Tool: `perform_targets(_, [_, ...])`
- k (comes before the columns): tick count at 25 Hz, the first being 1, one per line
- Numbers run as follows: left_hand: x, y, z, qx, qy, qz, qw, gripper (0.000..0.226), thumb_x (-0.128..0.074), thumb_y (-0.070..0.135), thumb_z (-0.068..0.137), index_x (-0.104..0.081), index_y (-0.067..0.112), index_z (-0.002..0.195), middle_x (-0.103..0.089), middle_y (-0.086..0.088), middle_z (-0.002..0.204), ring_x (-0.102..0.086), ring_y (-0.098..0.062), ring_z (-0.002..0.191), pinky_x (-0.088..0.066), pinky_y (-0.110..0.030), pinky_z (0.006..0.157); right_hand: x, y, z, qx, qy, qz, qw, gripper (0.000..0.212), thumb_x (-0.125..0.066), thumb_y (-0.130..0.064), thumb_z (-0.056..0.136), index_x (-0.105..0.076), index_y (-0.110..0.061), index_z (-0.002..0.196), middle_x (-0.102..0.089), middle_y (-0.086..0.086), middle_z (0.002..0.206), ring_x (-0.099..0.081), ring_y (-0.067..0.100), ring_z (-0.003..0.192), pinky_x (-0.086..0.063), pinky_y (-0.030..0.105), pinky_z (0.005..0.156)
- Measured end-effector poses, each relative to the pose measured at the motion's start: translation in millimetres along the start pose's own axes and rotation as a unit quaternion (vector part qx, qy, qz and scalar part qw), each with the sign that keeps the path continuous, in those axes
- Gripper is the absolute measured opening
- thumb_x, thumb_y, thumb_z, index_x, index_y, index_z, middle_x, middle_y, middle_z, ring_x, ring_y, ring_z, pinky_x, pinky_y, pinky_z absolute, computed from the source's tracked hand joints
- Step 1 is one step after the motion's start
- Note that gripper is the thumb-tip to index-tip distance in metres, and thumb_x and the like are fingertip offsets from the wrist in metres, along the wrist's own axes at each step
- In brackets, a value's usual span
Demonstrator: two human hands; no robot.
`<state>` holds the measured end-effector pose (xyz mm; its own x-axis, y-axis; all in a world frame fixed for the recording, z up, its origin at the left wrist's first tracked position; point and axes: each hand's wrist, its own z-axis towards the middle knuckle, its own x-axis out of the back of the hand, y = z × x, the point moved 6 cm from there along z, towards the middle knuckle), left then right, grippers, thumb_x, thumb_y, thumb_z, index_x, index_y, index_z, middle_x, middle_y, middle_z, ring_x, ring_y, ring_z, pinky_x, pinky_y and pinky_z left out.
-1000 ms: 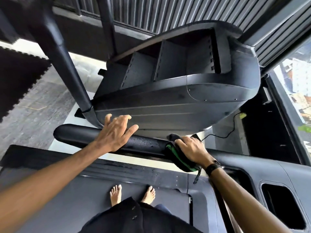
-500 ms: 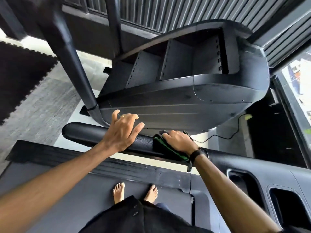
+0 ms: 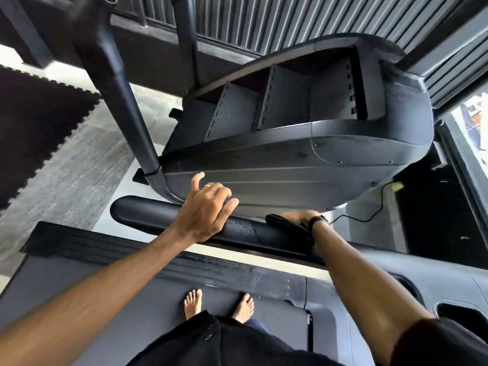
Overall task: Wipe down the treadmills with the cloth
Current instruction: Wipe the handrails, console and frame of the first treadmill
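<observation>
Head view: the treadmill's handlebar (image 3: pixel 148 215) is being wiped; the cloth (image 3: pixel 286 225) is pressed onto it under the right hand (image 3: pixel 299 215), grip unclear, while the left hand (image 3: pixel 204 207) rests unclenched; a stroke along the wet patch seems due next

The treadmill's handlebar (image 3: pixel 163 216) is glossy black, speckled with pale droplets near its middle, and the console underside (image 3: pixel 303 165) above it is matte charcoal crossed by thin lighter lines. The cloth (image 3: pixel 289 225) is black with a bright green streak, beside a black wristband (image 3: pixel 318 220), and a gold ring (image 3: pixel 208 185) shows on the left hand (image 3: pixel 204 210). The floor mat (image 3: pixel 34 128) is near-black with a jigsaw-toothed edge against grey flecked flooring (image 3: pixel 79 178); the wall (image 3: pixel 303 19) behind is dark grey with vertical ribs.
</observation>
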<state>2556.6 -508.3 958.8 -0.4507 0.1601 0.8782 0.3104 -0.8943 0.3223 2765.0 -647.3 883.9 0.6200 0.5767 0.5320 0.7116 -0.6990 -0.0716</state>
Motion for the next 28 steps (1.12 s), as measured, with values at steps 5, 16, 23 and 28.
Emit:
perform_targets(5, [-4,-4,-4,0.014,-0.019,-0.005,1.000,0.046,-0.031,0.042,0.101,-0.064,0.010,0.101,-0.067,-0.002,0.097,-0.067,-0.025,0.090,-0.019,-0.053,0.114,-10,-70,-53,0.138,0.225,0.049,0.963,0.047,-0.030,-0.048,0.099,-0.064,-0.020,0.115,-0.068,0.012,0.118,-0.062,0.034,0.108,-0.041,0.038,0.080])
perform_targets(16, [-6,-6,-1,0.032,-0.035,-0.009,0.999,0.052,-0.028,0.049,0.101,-0.060,0.008,0.107,-0.066,-0.004,0.098,-0.064,-0.027,0.094,-0.015,-0.052,0.115,0,17,-30,-0.022,0.039,0.044,0.998,0.042,-0.026,-0.035,0.108,-0.062,-0.016,0.116,-0.057,0.013,0.139,-0.055,0.027,0.120,-0.034,0.034,0.093])
perform_targets(23, [4,-20,-6,0.097,-0.026,-0.146,0.984,0.058,-0.020,0.057,0.099,-0.060,0.016,0.110,-0.063,0.005,0.100,-0.060,-0.015,0.103,-0.007,-0.045,0.117,-13,-71,-79,0.162,0.276,0.065,0.945,0.033,-0.039,-0.041,0.098,-0.064,-0.023,0.109,-0.070,0.011,0.115,-0.062,0.032,0.102,-0.046,0.038,0.083])
perform_targets(28, [31,-80,-24,0.086,-0.022,-0.047,0.995,0.054,-0.028,0.055,0.097,-0.062,0.014,0.108,-0.065,0.001,0.110,-0.061,-0.017,0.104,-0.013,-0.051,0.115,-14,18,-67,0.085,0.262,0.092,0.957,0.048,-0.039,-0.057,0.087,-0.067,-0.026,0.110,-0.069,-0.001,0.124,-0.062,0.021,0.102,-0.046,0.034,0.088])
